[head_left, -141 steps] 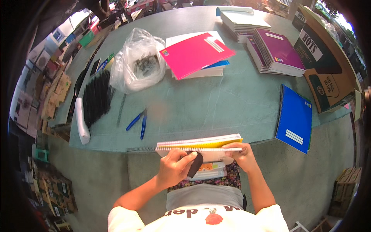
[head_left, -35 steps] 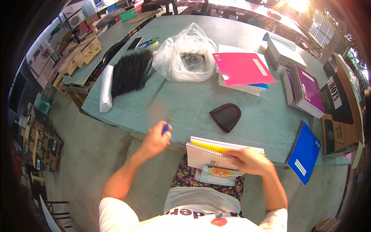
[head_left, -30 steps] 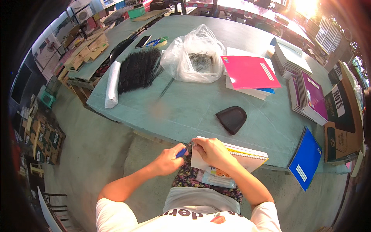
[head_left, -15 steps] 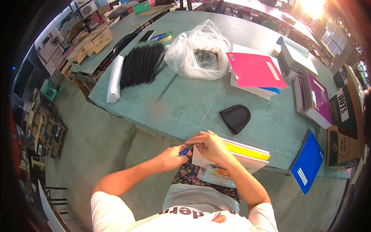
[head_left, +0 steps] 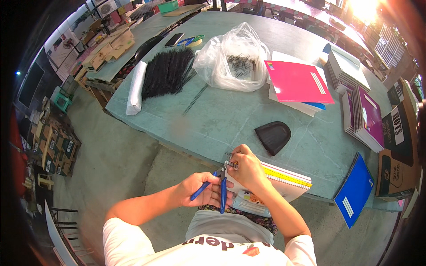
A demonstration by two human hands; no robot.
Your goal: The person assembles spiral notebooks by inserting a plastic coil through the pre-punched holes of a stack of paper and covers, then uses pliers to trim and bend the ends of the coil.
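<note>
My left hand (head_left: 193,189) holds blue-handled wire cutters (head_left: 223,195), their handles spread apart and the jaws pointing at the notebook's left corner. My right hand (head_left: 248,170) pinches at that corner, where a bit of wire coil shows near the fingertips. The spiral notebook (head_left: 290,189) leans against the table's front edge, its pale cover toward me and its binding uppermost. Behind the coil runs a yellow strip (head_left: 293,178). A clear packet (head_left: 250,205) lies on my lap below the notebook. Part of the coil end is hidden by the right fingers.
A dark rounded pouch (head_left: 273,137) lies just beyond my hands. Farther off are a heap of black coils (head_left: 166,73), a white roll (head_left: 136,88), a plastic bag (head_left: 213,66) and pink-covered notebooks (head_left: 299,82). A blue notebook (head_left: 355,190) overhangs the right edge beside a carton (head_left: 392,173).
The wire cutters have turned into fuller view and their handles have spread. My left fingers have loosened around them. My right fingers have drawn together at the coil end.
</note>
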